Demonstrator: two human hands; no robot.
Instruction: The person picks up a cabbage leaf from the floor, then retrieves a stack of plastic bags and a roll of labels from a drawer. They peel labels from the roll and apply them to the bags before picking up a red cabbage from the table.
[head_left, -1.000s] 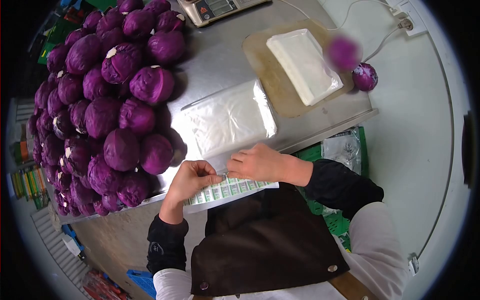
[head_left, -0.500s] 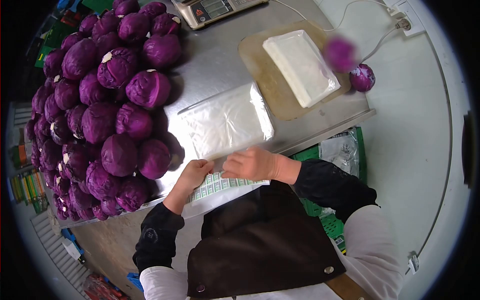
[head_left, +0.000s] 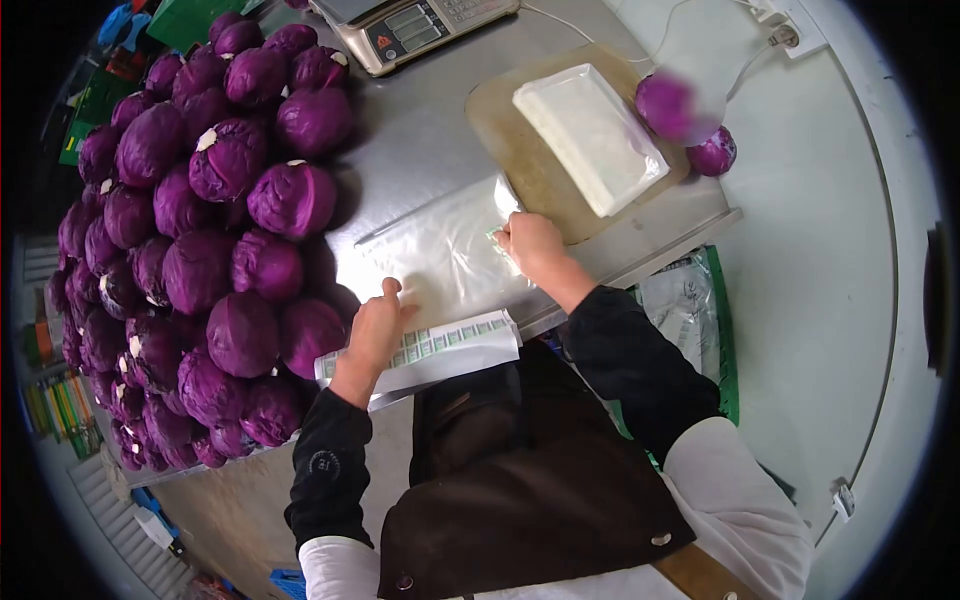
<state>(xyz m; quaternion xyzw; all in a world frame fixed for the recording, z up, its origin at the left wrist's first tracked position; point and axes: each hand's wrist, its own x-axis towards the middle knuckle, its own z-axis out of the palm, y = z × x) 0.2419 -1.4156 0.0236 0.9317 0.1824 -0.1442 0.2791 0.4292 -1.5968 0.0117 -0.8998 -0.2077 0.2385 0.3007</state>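
A sheet of small green-and-white labels (head_left: 450, 338) lies along the front edge of the steel table. My left hand (head_left: 372, 338) rests over the sheet's left part, its thumb and finger apart near the lower edge of the clear plastic bags (head_left: 440, 250). Some of its fingers are hidden beneath it. Over the right side of these bags, my right hand (head_left: 535, 245) pinches a small green-edged label (head_left: 495, 238). The bags lie flat in a stack, with a shiny crinkled surface.
Purple cabbages (head_left: 240, 335) are heaped on the left of the table. A scale (head_left: 410, 30) stands at the back. A second bag stack (head_left: 590, 135) lies on a brown board (head_left: 490, 110); two cabbages sit beside it. Green crates are below right.
My right hand has moved away from my left, up and right over the bags, with a label in its fingers. The label sheet now lies flatter at the table edge.
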